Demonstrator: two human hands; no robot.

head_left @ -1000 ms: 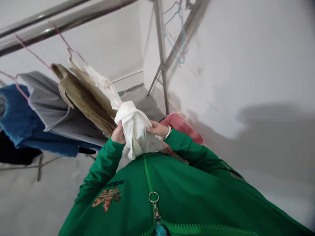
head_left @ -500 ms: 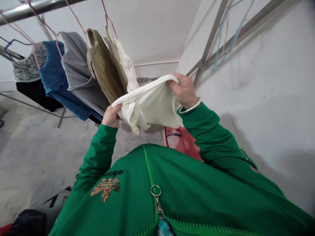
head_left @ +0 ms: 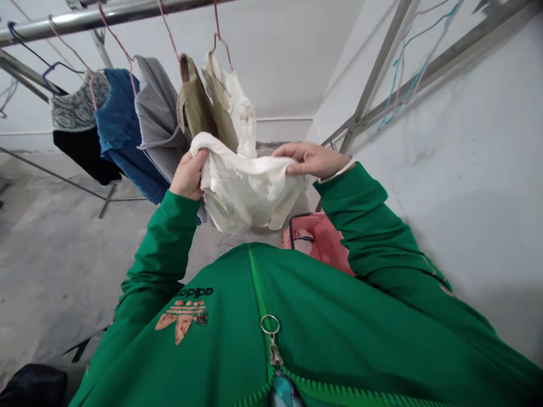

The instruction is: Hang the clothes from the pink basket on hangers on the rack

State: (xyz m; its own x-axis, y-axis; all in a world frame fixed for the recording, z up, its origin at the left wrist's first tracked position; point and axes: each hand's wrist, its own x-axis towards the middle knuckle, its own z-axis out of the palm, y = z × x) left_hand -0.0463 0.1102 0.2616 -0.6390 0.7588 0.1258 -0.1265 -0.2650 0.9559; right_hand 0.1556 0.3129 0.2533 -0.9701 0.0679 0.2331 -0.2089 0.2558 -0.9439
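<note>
A white cloth (head_left: 250, 192) hangs between the person's two hands, in the middle of the scene and above the near floor (head_left: 139, 243). The left hand (head_left: 188, 174) is clamped on its left end, thumb pressed over the thick upper edge. The right hand (head_left: 313, 160) grips the right end — thumb on the near face, forefinger stretched along the edge.

Just beyond the cloth, a white lace garment (head_left: 244, 110) hangs from a pink hanger (head_left: 217, 22); whether the two are joined, I cannot tell. To its left along the metal rail (head_left: 136, 12) hang a khaki garment (head_left: 195, 104), a grey one (head_left: 155, 99), a blue one (head_left: 123, 124) and, farthest left, a patterned and black one (head_left: 80, 110). A pink basket (head_left: 333, 240) stands to the right, near the green right sleeve (head_left: 356, 209) — partly hidden by it.
</note>
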